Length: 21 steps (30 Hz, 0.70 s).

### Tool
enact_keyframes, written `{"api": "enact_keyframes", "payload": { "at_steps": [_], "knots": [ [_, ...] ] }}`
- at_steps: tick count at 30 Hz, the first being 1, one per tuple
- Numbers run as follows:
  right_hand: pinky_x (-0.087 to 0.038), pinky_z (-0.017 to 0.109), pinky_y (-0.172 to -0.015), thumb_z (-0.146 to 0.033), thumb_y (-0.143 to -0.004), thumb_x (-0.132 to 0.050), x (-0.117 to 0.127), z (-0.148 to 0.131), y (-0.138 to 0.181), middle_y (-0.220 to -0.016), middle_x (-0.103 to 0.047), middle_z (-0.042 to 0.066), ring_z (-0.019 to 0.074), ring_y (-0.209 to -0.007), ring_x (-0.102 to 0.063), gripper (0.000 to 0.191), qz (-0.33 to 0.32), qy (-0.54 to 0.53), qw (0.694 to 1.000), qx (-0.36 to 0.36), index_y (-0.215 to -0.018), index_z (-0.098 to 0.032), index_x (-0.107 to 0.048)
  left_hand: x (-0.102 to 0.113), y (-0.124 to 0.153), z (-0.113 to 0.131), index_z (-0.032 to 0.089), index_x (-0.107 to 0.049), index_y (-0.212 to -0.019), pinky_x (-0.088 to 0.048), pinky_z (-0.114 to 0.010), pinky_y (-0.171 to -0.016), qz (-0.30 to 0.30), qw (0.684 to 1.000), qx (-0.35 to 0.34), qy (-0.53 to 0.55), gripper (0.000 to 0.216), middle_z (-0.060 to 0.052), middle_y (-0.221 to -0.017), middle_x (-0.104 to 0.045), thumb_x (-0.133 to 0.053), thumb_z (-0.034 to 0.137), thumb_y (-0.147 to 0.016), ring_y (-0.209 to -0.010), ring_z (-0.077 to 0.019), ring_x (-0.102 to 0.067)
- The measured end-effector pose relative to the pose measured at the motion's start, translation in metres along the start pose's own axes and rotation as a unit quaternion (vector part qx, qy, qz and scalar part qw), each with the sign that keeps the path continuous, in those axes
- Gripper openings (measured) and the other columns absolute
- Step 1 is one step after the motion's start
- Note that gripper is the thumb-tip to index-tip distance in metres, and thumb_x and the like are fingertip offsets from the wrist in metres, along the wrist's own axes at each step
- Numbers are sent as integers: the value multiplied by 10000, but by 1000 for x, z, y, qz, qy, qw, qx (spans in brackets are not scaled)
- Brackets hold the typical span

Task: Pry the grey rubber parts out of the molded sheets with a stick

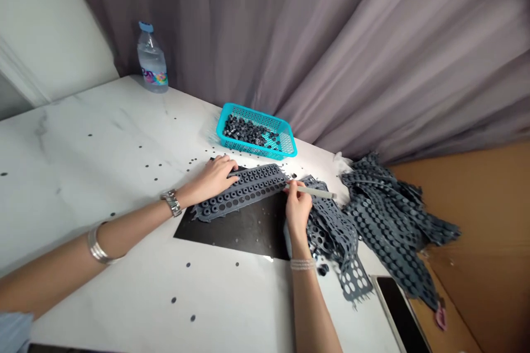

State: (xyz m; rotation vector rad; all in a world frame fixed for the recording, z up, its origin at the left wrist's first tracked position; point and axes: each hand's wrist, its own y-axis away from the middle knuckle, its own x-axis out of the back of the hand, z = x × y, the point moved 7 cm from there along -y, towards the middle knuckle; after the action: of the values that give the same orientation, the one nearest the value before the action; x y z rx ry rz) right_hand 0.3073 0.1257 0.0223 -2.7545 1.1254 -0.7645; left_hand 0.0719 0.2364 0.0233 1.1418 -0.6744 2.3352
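A dark grey moulded rubber sheet (244, 190) with rows of round raised pieces lies slanted on a black mat (240, 231). My left hand (219, 175) holds the sheet down along its upper left side, thumb on top and fingers bent over the far edge. At the sheet's right end, my right hand (297, 207) pinches a slim whitish pen-like tool (317, 192). The tool's tip is by the sheet, mostly hidden by my fingers, so its kind is unclear. Some round openings in the sheet's near row look dark and flat, without raised rings.
Behind the mat stands a turquoise basket (256, 149) with small dark pieces. Perforated grey sheets (335, 226) and a larger pile (385, 220) lie at right, near a phone (401, 309). A water bottle (152, 60) stands far left. Small dark discs dot the white table (124, 270).
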Motion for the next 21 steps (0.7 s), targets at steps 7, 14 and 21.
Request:
{"api": "enact_keyframes", "payload": {
  "at_steps": [7, 14, 21],
  "knots": [
    [-474, 248, -498, -502, -873, -544, -16, -52, 37, -717, -645, 39, 177, -637, -627, 353, -66, -122, 990, -4, -953, -166, -617, 13, 68, 15, 215, -704, -957, -422, -316, -762, -100, 992, -69, 29, 222, -64, -946, -617, -526, 312, -867, -872, -197, -588],
    [-472, 241, -568, -477, -931, -471, -96, -62, 94, -688, -631, 12, 134, -567, -599, 357, -295, -110, 949, 26, -789, -185, -619, 10, 91, 14, 194, -685, -982, -451, -326, -795, -73, 997, -24, 15, 231, -64, -974, -602, -485, 270, -897, -891, -193, -597],
    [-436, 227, -569, -420, -962, -425, -97, -66, 101, -733, -633, 9, 129, -594, -609, 336, -311, -49, 946, 83, -802, -196, -617, 14, 92, 16, 176, -682, -921, -470, -307, -762, -56, 998, -18, -16, 198, -51, -933, -591, -492, 224, -892, -833, -172, -611]
  ]
}}
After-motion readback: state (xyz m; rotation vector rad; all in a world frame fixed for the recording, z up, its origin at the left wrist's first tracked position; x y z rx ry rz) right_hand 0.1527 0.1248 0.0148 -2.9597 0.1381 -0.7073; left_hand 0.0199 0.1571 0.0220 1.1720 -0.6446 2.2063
